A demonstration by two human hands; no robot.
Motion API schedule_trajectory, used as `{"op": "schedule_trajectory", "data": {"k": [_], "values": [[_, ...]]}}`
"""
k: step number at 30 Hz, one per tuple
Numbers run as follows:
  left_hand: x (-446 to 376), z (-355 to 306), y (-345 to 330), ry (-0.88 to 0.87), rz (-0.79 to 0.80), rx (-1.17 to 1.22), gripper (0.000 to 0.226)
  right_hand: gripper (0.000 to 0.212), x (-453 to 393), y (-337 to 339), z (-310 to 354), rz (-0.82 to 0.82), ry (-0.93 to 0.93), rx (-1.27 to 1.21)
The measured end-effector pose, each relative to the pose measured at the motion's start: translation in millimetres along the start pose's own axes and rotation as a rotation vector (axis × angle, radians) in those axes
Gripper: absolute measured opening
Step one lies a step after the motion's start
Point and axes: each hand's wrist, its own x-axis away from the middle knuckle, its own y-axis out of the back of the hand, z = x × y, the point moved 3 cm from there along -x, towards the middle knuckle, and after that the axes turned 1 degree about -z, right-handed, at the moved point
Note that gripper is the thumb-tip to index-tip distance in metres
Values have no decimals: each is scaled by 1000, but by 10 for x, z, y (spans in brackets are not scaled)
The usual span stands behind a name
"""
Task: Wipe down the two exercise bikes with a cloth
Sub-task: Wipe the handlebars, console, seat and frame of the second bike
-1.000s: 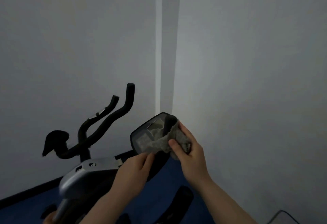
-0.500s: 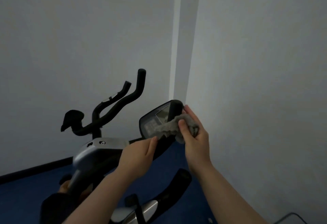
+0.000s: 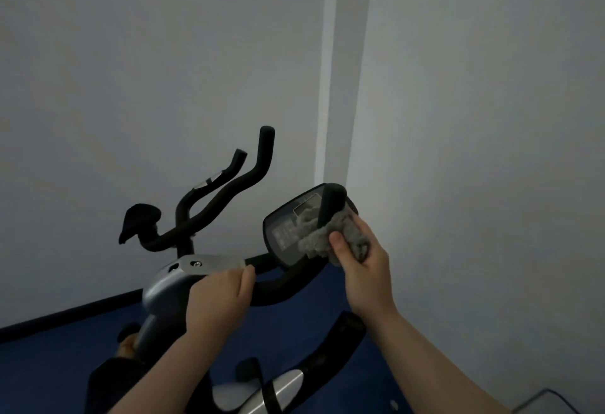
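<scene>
A black and silver exercise bike point(image 3: 170, 282) stands in front of me in a room corner. Its black console point(image 3: 288, 227) tilts toward me, with an upright handlebar grip point(image 3: 330, 207) in front of it. My right hand point(image 3: 363, 269) grips a grey cloth point(image 3: 322, 238) wrapped round the base of that grip and pressed against the console. My left hand point(image 3: 219, 299) curls over the curved black handlebar point(image 3: 281, 286) just below the console. A second set of black handlebars point(image 3: 229, 197) rises behind, to the left.
White walls meet in a corner point(image 3: 337, 86) right behind the console. Blue floor point(image 3: 59, 358) with a dark skirting strip runs along the left wall. Pedals and a silver crank cover point(image 3: 262, 387) sit low between my arms. A dark edge point(image 3: 550, 404) shows at bottom right.
The view has shifted left, so the bike sits further right and higher. My right hand slid the cloth down from the grip's top toward its base. My left hand left the cloth and took the handlebar.
</scene>
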Motion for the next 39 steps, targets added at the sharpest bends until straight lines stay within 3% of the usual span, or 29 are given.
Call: {"op": "schedule_trajectory", "data": {"k": [6, 10, 13, 16, 19, 24, 27, 30, 34, 39], "values": [[17, -23, 52, 47, -38, 36, 41, 44, -101, -35, 43, -40, 6, 20], [21, -17, 53, 15, -46, 50, 44, 39, 54, 43, 2, 30, -42, 70], [18, -6, 41, -25, -18, 54, 46, 33, -197, 37, 216, -59, 62, 47], [13, 15, 36, -50, 3, 93, 42, 33, -136, -51, 129, -86, 30, 40], [-16, 56, 50, -163, -1, 75, 48, 35, 41, -8, -5, -52, -60, 105], [-127, 181, 22, -428, 58, 95, 50, 33, -166, -21, 140, -105, 12, 57], [-198, 200, 38, -503, 94, 249, 38, 30, -15, -13, 47, -70, -47, 204], [-251, 214, -65, -450, 195, 284, 4, 38, -82, 133, 239, 71, -92, 329], [-228, 232, -129, -379, 258, 258, 13, 57, -191, 175, 707, 14, 106, 535], [-199, 221, -137, -495, 227, 275, 8, 43, -78, -62, 993, -34, 369, 704]]}}
